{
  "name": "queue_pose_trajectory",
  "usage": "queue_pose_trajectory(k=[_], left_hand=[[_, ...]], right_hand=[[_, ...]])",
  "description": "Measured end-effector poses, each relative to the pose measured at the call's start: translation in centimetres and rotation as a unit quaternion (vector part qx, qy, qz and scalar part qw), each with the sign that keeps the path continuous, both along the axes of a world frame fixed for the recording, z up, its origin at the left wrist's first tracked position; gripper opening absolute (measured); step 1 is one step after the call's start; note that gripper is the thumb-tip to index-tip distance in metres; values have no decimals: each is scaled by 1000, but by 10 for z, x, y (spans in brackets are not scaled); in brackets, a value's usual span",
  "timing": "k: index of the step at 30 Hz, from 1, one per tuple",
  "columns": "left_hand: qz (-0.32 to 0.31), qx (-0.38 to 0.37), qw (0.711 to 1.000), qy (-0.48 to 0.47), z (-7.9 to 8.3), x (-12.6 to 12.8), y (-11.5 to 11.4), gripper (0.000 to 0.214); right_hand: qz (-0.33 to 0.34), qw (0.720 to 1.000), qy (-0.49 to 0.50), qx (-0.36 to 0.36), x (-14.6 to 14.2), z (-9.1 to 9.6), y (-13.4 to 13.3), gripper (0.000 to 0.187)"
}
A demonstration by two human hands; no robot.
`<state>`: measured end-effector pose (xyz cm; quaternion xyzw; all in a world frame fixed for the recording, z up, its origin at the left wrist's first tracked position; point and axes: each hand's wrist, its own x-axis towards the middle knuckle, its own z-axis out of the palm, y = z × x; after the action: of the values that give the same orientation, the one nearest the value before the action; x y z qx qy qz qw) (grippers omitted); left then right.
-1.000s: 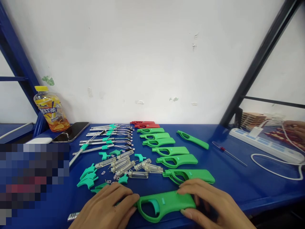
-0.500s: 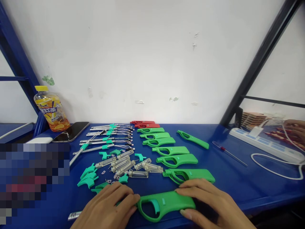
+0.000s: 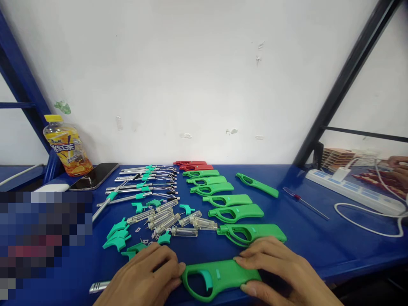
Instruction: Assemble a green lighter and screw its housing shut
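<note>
A green long-reach lighter (image 3: 228, 272) with a teal trigger inside its loop lies near the table's front edge. My left hand (image 3: 148, 272) closes its fingers on the lighter's neck, just left of the loop. A slotted metal tube end (image 3: 99, 287) sticks out to the left of that hand. My right hand (image 3: 280, 272) grips the handle end between thumb and fingers. Just beyond are a green lighter casing (image 3: 267, 232), clear fuel tanks (image 3: 185, 231) and teal triggers (image 3: 116, 242). The lighter's neck is hidden behind my left fingers.
Green casings and red casings (image 3: 194, 167) form a column at centre. Metal lighter tubes with wires (image 3: 127, 190) lie behind the tanks. A screwdriver (image 3: 310, 207), a white power strip (image 3: 357, 193), a phone (image 3: 94, 176) and a drink bottle (image 3: 68, 146) surround them. Another person's hand (image 3: 398, 163) shows at far right.
The lighter has shifted and tilted slightly in my hands, its loop now a little lower. Both hands keep their hold. The whole view has moved very slightly.
</note>
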<state>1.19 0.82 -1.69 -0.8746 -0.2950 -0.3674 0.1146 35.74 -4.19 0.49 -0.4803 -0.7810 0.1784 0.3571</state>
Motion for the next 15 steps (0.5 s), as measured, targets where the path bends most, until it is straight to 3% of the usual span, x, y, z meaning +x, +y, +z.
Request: queue_pose_trajectory(k=[5, 10, 15], left_hand=[[-12, -57, 998, 1, -2, -1, -1, 60], [-21, -51, 999, -3, -1, 1, 0, 60], [-7, -37, 999, 26, 5, 3, -5, 60]], right_hand=[[0, 1000, -9, 20, -3, 1, -2, 21], [0, 996, -89, -3, -7, 10, -4, 26], [4, 996, -87, -22, -5, 6, -4, 25]])
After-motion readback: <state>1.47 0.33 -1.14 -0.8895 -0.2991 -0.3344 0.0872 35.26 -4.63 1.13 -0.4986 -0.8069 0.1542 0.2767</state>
